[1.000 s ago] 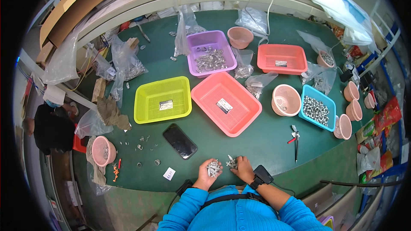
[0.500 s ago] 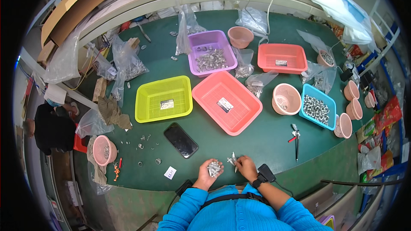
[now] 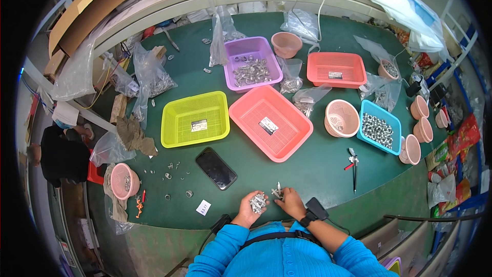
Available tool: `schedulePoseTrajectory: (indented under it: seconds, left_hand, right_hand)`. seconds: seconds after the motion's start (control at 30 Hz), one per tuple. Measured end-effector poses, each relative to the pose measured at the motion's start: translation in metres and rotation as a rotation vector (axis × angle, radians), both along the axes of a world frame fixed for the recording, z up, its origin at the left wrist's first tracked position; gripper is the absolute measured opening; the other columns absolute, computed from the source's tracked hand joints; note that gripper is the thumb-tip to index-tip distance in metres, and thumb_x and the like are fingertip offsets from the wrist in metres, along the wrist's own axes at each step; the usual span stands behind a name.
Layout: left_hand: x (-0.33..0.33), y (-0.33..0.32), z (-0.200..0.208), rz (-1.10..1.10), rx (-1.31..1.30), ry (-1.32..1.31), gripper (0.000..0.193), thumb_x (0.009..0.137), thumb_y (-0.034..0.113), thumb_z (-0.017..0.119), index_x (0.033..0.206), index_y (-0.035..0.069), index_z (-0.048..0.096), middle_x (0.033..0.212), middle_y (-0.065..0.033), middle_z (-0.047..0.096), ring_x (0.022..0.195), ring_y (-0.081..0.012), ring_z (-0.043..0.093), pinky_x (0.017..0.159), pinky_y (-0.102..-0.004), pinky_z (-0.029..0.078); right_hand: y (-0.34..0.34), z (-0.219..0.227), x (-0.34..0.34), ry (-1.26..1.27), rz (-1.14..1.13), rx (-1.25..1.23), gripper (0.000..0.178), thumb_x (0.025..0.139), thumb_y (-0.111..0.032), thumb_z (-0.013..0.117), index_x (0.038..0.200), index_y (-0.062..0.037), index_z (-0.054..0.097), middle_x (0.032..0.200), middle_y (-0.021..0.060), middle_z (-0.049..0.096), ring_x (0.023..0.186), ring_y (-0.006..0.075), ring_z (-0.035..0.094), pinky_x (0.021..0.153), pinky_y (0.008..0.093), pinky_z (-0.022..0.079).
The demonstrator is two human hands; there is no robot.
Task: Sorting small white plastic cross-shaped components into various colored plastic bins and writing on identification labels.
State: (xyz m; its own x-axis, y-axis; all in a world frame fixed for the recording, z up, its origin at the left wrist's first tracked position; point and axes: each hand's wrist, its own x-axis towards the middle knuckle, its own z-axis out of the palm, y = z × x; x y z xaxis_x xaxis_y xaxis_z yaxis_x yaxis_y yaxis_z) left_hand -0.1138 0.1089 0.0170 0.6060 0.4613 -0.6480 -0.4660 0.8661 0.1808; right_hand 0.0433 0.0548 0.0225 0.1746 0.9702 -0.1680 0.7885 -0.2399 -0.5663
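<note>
My left hand [image 3: 247,212], palm up and curled, cups a heap of small silver metal pieces [image 3: 258,203]. Just to its right, my right hand [image 3: 292,203] has its fingers bent together around the edge of a smaller cluster of silver metal pieces [image 3: 277,191] at the green table [image 3: 256,177]. Exactly how many it pinches is too small to tell. Beyond both hands lie a black phone [image 3: 216,168] and a pink basket [image 3: 271,123]. A small white paper slip [image 3: 203,207] rests left of my left hand.
A yellow-green basket [image 3: 195,101], a purple basket [image 3: 237,46] of metal rings and a blue basket [image 3: 397,136] of silver parts stand farther out. Tweezers [image 3: 355,174] lie at right. Loose rings [image 3: 189,193] are scattered left. Another person [image 3: 64,154] is at far left.
My right hand has shifted slightly left and its fingers sit closer over the small cluster. My left hand keeps its heap, nearly in the same place.
</note>
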Motion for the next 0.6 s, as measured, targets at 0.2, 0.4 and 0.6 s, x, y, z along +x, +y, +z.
schedulePoseTrajectory:
  seconds: [0.2,0.4,0.6]
  left_hand:
    - [-0.002,0.0,0.002,0.046,-0.04,0.052,0.016,0.075,0.024,0.047,0.077,0.009,0.052,0.074,-0.0099,0.054,0.064,-0.0225,0.051,0.043,-0.0254,0.037]
    - [-0.002,0.001,0.002,0.065,-0.038,0.074,0.017,0.075,0.024,0.047,0.077,0.009,0.052,0.074,-0.0097,0.054,0.065,-0.023,0.051,0.044,-0.0264,0.037]
    - [-0.003,0.001,-0.003,0.053,-0.007,0.066,0.017,0.076,0.025,0.047,0.08,0.009,0.051,0.075,-0.0088,0.056,0.066,-0.0211,0.054,0.046,-0.0275,0.039]
  right_hand:
    - [0.002,-0.034,-0.004,-0.107,0.067,0.121,0.023,0.065,-0.006,0.058,0.079,0.0023,0.044,0.079,0.0208,0.045,0.069,0.0368,0.046,0.063,0.0413,0.039]
    - [-0.001,-0.054,0.002,-0.022,-0.001,0.202,0.015,0.065,-0.003,0.055,0.076,0.0009,0.044,0.072,0.0191,0.047,0.068,0.0356,0.046,0.061,0.0408,0.038]
    - [0.0,-0.049,0.002,0.03,0.006,0.203,0.009,0.066,0.0,0.051,0.074,-0.0006,0.047,0.07,0.0179,0.049,0.068,0.0351,0.047,0.061,0.0411,0.039]
